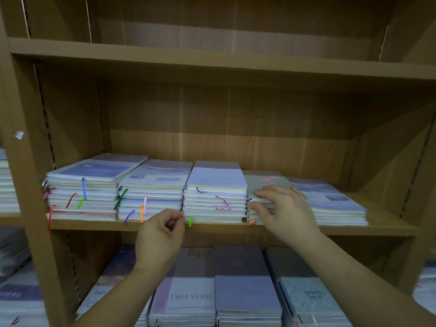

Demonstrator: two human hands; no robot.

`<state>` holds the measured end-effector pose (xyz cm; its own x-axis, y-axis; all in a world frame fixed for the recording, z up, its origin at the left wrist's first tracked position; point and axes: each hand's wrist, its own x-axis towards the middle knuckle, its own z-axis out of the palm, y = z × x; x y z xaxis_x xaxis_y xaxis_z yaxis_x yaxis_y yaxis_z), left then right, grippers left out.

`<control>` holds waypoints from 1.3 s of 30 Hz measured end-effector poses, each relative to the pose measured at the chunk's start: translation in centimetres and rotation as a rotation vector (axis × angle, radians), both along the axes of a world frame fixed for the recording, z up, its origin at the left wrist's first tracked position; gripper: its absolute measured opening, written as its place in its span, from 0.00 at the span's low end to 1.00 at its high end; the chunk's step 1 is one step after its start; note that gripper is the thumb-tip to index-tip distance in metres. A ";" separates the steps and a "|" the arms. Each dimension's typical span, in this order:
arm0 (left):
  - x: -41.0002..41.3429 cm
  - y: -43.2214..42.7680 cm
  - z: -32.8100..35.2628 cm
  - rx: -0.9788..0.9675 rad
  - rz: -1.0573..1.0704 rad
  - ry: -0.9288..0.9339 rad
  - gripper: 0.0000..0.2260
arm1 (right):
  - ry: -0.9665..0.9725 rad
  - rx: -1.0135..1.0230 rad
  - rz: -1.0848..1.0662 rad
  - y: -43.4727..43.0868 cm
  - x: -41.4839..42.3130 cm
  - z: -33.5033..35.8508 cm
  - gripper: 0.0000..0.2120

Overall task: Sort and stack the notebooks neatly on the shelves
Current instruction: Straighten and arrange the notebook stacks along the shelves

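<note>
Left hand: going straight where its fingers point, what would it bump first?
Probably the middle notebook stack, at its lower front corner; the left hand looks almost there, though depth is unclear.

- Five stacks of notebooks lie flat, side by side, on the middle shelf (377,228), page edges facing outward.
- The first stack (89,185), at 9 o'clock, is the tallest, with a pale lilac cover; blue, red, green and pink ribbons hang from it.
- The second stack (155,185) touches it and shows green, pink, orange and purple ribbons.
- The third stack (217,192), at centre, has a pale blue cover.
- The fourth stack (264,182) is lower and grey-topped; the right hand (285,208) has its fingers on the cover and its thumb on the front edge.
- The fifth stack (330,199), at 3 o'clock, sits slightly skewed.
- At 6 o'clock, the lower notebooks (247,296) lie flat in rows.
</note>
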<state>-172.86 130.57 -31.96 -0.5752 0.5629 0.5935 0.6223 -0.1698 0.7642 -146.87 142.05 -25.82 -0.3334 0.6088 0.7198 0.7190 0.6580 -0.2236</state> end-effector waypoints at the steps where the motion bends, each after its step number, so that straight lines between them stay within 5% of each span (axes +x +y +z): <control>1: 0.1 -0.1 0.1 -0.008 -0.005 -0.001 0.08 | -0.001 0.005 -0.001 0.0 0.0 -0.1 0.17; 9: 4.2 -2.4 1.5 0.084 -0.117 -0.069 0.05 | 0.101 0.017 -0.046 -0.7 4.8 -0.2 0.16; 14: 11.4 -0.1 3.0 -0.039 -0.410 0.210 0.01 | 0.099 -0.045 -0.264 0.4 11.7 -1.0 0.20; 18: 17.7 3.6 2.1 -0.182 -0.600 0.334 0.15 | 0.179 -0.238 -0.299 1.1 15.1 -1.5 0.26; 24: 23.3 7.1 0.5 -0.303 -0.738 0.160 0.36 | 0.268 -0.448 -0.188 2.6 19.2 -2.3 0.28; 31: 24.3 7.9 -0.6 -0.150 -0.656 -0.027 0.26 | 0.330 -0.441 -0.225 3.5 20.3 -2.2 0.25; 39: 26.4 7.1 -1.8 -0.169 -0.800 -0.243 0.38 | 0.331 -0.427 -0.213 3.5 19.5 -2.4 0.31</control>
<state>-146.45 137.69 -33.80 -0.0675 0.9241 0.3762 0.1793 -0.3597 0.9157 -127.32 145.58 -28.21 0.0295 0.8970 0.4410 0.6720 0.3088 -0.6731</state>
